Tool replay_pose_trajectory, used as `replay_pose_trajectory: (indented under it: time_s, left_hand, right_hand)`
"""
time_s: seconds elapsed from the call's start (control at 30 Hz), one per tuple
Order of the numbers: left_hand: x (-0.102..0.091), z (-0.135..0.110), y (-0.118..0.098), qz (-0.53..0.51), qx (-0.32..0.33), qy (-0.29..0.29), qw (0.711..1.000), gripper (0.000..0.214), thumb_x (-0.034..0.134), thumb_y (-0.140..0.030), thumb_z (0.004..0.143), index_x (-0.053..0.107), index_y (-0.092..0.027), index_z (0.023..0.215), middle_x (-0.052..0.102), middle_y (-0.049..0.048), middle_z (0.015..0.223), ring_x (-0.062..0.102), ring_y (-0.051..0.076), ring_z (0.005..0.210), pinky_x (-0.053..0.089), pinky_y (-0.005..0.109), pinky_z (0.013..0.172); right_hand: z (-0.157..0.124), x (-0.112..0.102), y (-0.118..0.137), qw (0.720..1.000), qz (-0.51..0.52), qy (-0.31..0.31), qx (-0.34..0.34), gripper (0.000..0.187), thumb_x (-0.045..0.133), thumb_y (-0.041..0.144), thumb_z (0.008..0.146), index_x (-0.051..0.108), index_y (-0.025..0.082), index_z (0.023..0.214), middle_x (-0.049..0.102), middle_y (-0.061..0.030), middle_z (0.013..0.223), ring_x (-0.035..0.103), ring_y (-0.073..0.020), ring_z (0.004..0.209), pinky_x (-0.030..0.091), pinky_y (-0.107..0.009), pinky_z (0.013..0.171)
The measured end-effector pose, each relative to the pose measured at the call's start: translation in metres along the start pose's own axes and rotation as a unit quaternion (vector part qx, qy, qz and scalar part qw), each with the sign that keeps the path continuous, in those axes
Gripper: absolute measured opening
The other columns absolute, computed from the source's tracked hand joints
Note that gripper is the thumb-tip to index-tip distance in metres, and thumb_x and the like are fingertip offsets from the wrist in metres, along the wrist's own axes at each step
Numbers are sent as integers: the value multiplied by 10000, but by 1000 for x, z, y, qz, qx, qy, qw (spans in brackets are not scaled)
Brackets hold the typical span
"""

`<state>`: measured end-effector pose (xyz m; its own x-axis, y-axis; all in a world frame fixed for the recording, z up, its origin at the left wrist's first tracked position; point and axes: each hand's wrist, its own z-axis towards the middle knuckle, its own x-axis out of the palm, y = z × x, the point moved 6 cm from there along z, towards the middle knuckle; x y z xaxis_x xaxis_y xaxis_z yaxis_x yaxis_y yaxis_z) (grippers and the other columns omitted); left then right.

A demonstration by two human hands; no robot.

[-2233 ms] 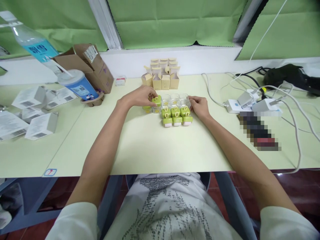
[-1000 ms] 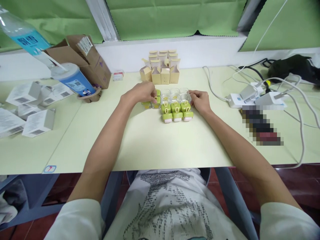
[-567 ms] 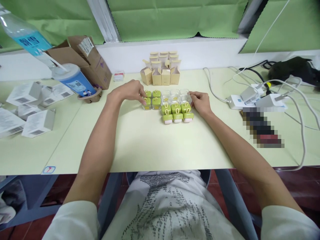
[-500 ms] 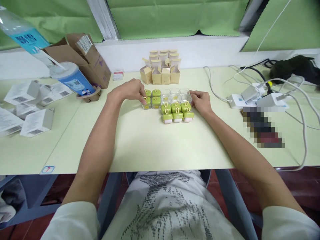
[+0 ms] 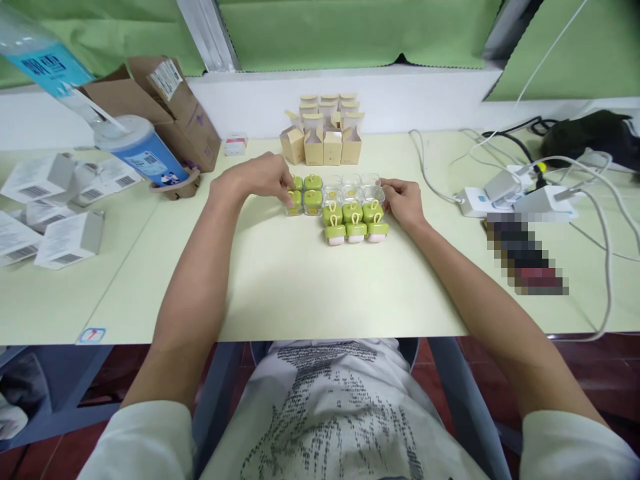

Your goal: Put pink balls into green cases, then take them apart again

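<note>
My left hand [image 5: 265,176] is curled against the left side of small clear jars with green lids [image 5: 313,200]; its thumb and finger are at the front-left green-lidded jar [image 5: 294,202]. On the opposite side, my right hand [image 5: 405,201] has its bent fingers at the rim of the rightmost front clear plastic cup [image 5: 373,195]. Between the hands, several open clear cups [image 5: 351,189] stand in two rows beside the lidded jars. In front of these cups lie green lids with yellow loops and pale undersides [image 5: 356,232], also in two rows. Part of the left fingertips is hidden.
Small open kraft boxes [image 5: 323,147] stand in a block against the wall. To the left are white boxes [image 5: 70,239], a blue tub [image 5: 150,157], a tilted bottle [image 5: 50,67] and a cardboard box [image 5: 185,127]. Right, a power strip [image 5: 477,202] trails white cables.
The camera view has shifted slightly. Both hands stay at the two ends of the jars and cups, which look the same.
</note>
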<state>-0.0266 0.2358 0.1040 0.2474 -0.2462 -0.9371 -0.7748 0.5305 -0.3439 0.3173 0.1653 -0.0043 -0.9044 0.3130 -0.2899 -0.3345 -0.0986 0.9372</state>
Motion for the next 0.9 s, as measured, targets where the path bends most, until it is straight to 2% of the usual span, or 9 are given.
replay_pose_trajectory:
  time_s: [0.1, 0.17, 0.23, 0.3, 0.37, 0.53, 0.7, 0.8, 0.9]
  left_hand:
    - [-20, -3, -2, -12, -3, -95, 995, 410, 844, -502, 827, 896, -237, 1135, 861, 78, 1113, 741, 258, 1007, 529, 361, 931]
    - [-23, -1, 5, -30, -13, -147, 989, 507, 839, -500, 835, 866, -210, 1251, 854, 116, 1227, 752, 268, 1051, 546, 372, 950]
    - [-12, 7, 17, -44, -32, -119, 991, 571, 877, -522, 781, 860, -202, 1253, 859, 121, 1233, 763, 279, 1068, 563, 371, 943]
    - [4, 13, 28, -62, -36, -72, 995, 546, 889, -568, 748, 878, -227, 1174, 875, 95, 1190, 769, 279, 1082, 575, 361, 944]
    - [14, 17, 34, -87, -30, -50, 994, 510, 892, -605, 740, 891, -245, 1102, 886, 75, 1162, 772, 279, 1102, 583, 363, 969]
    - [23, 19, 40, -159, -53, -31, 985, 578, 939, -654, 697, 900, -238, 1096, 885, 88, 1132, 777, 279, 1041, 642, 396, 919]
    - [25, 19, 37, -205, -90, -24, 974, 601, 1003, -596, 598, 913, -206, 1046, 866, 86, 1065, 805, 331, 1045, 691, 424, 888]
    - [25, 13, 31, -241, -81, 6, 967, 628, 994, -534, 626, 902, -186, 1141, 855, 107, 1200, 791, 375, 1181, 705, 455, 936]
    - [19, 2, 30, -272, -74, 31, 959, 797, 976, -505, 671, 817, -202, 1390, 775, 147, 1455, 741, 416, 1338, 709, 481, 953]
  right_hand:
    - [-1, 0, 1, 1000, 1, -2, -4, 273, 700, 375, 899, 860, 193, 1023, 667, -9, 622, 601, -190, 551, 572, -380, 632]
    - [-1, 0, 2, 1000, 1, -2, -7, 273, 699, 381, 889, 860, 199, 1014, 653, 3, 605, 599, -189, 552, 566, -370, 630]
    - [-2, 0, 3, 1000, 1, -1, -8, 270, 689, 375, 884, 857, 199, 1000, 648, 7, 600, 598, -187, 547, 558, -364, 622]
    - [-2, 0, 4, 1000, 2, -1, -9, 267, 674, 357, 881, 854, 193, 990, 650, 6, 603, 589, -182, 531, 547, -362, 606]
    - [-2, 0, 4, 1000, 4, -1, -11, 262, 670, 347, 881, 853, 190, 984, 652, 2, 605, 582, -177, 520, 540, -360, 597]
    - [0, 1, 2, 1000, 5, -5, -15, 243, 711, 384, 901, 853, 196, 961, 649, 5, 588, 583, -173, 527, 546, -356, 602]
    - [0, 0, 2, 1000, 6, -7, -13, 285, 692, 349, 886, 869, 171, 1019, 680, -3, 610, 590, -170, 521, 530, -339, 573]
    - [0, -1, 2, 1000, 7, -5, -12, 285, 685, 332, 870, 871, 170, 1012, 693, -2, 621, 588, -166, 522, 527, -332, 569]
    - [0, -1, 0, 1000, 10, -6, -11, 264, 688, 333, 864, 868, 176, 979, 688, 5, 608, 582, -163, 518, 527, -331, 574]
